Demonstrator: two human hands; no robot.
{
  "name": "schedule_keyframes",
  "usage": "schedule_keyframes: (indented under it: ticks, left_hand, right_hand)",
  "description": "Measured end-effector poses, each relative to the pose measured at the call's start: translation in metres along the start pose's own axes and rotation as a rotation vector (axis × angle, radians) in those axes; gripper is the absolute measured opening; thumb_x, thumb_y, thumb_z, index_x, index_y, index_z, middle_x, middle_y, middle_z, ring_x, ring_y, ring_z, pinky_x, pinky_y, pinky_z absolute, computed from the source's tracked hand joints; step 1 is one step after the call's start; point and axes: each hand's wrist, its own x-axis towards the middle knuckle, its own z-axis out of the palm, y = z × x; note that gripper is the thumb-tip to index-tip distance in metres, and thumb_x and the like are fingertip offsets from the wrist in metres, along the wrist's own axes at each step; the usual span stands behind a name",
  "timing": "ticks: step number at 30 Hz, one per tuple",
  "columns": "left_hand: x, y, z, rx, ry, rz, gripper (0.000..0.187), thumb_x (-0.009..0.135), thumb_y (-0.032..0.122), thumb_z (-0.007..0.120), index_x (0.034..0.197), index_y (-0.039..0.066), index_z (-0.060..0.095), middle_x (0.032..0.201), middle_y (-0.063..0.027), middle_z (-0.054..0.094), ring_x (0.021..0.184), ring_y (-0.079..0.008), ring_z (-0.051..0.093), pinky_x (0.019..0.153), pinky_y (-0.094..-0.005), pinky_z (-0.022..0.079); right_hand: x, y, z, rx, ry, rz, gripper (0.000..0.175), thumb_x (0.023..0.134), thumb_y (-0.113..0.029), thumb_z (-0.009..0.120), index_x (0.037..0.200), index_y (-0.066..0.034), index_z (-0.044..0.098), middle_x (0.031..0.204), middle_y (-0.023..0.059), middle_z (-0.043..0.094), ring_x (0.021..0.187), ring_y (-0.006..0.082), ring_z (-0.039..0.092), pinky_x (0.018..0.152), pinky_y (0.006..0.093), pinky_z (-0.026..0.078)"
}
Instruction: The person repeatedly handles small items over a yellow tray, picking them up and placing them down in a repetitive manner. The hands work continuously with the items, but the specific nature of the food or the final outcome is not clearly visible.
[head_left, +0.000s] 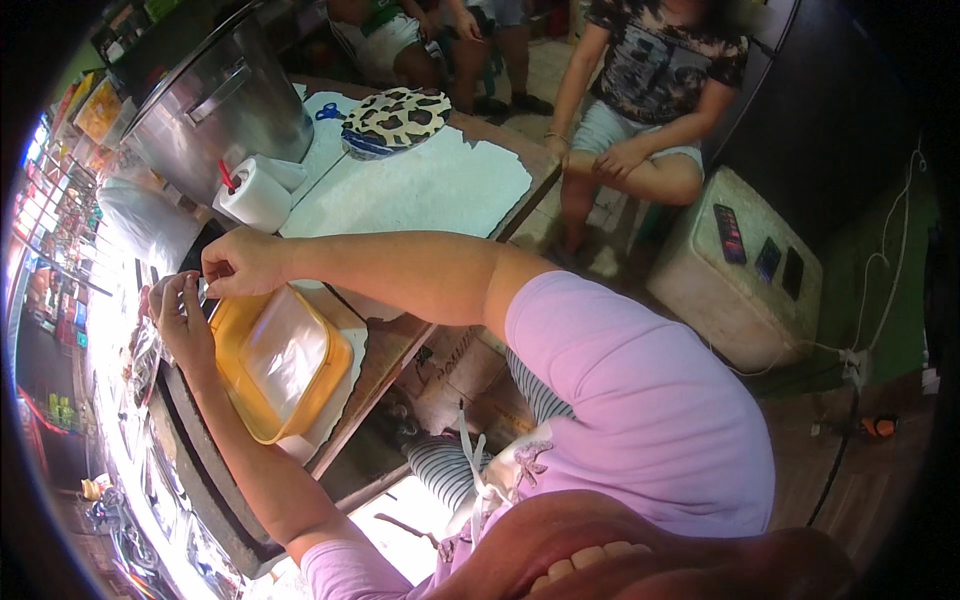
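Observation:
My left hand (182, 322) is raised beside a yellow plastic container (341, 360), its thumb and fingers drawn together. My right hand (246, 262) meets it just above the container's corner, fingers curled and fingertips pinched close to those of my left hand. Whether something small or thin is between the fingertips cannot be told. Clear plastic (289, 352), perhaps bags, lies inside the container. A dark object (201, 244) shows partly behind my right hand. Beyond my right wrist lies a white roll (259, 204) with a red item (226, 175) in its core.
A large metal pot (225, 112), blue-handled scissors (328, 112) and a round animal-print item (396, 120) stand on the paper-covered table (420, 187). A person (645, 97) sits across the table's corner, others behind. Several phones lie on a foam box (705, 300).

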Motion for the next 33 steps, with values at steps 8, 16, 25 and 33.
schedule_keyframes:
  ticks: [8, 16, 25, 33]
  left_hand:
    - [-0.001, -0.004, 0.0, 0.037, -0.005, -0.03, 0.01, 0.086, 0.009, 0.066, 0.081, 0.002, 0.06, 0.092, -0.0072, 0.061, 0.096, -0.0238, 0.054, 0.104, -0.0405, 0.034]
    - [-0.002, 0.001, 0.002, 0.016, 0.062, 0.012, 0.009, 0.082, 0.007, 0.073, 0.084, 0.003, 0.065, 0.096, -0.0068, 0.062, 0.102, -0.0241, 0.056, 0.099, -0.0395, 0.038]
    - [-0.001, 0.003, 0.005, -0.014, 0.083, -0.018, 0.011, 0.083, 0.014, 0.075, 0.09, 0.005, 0.072, 0.096, -0.0065, 0.064, 0.099, -0.0232, 0.057, 0.094, -0.0385, 0.04]
    - [-0.002, 0.0, 0.003, 0.098, 0.07, 0.034, 0.027, 0.084, 0.032, 0.075, 0.084, 0.006, 0.068, 0.099, -0.0088, 0.065, 0.103, -0.0274, 0.058, 0.107, -0.0442, 0.032]
  right_hand:
    - [-0.004, -0.007, 0.001, -0.155, -0.01, -0.102, 0.024, 0.08, -0.024, 0.076, 0.088, -0.0044, 0.066, 0.081, 0.01, 0.067, 0.073, 0.0226, 0.065, 0.067, 0.0347, 0.051]
    - [-0.007, -0.014, -0.004, -0.294, 0.092, -0.138, 0.027, 0.076, -0.022, 0.076, 0.095, -0.005, 0.068, 0.086, 0.0094, 0.067, 0.077, 0.0238, 0.064, 0.07, 0.0359, 0.051]
    - [-0.004, -0.003, 0.001, -0.193, 0.057, -0.07, 0.032, 0.078, -0.027, 0.078, 0.098, -0.0044, 0.07, 0.085, 0.0103, 0.066, 0.076, 0.0225, 0.064, 0.068, 0.0342, 0.052]
    - [-0.003, -0.005, -0.001, -0.153, 0.11, -0.081, 0.045, 0.087, -0.045, 0.066, 0.073, -0.0019, 0.068, 0.075, 0.0173, 0.064, 0.069, 0.03, 0.063, 0.062, 0.0407, 0.046]
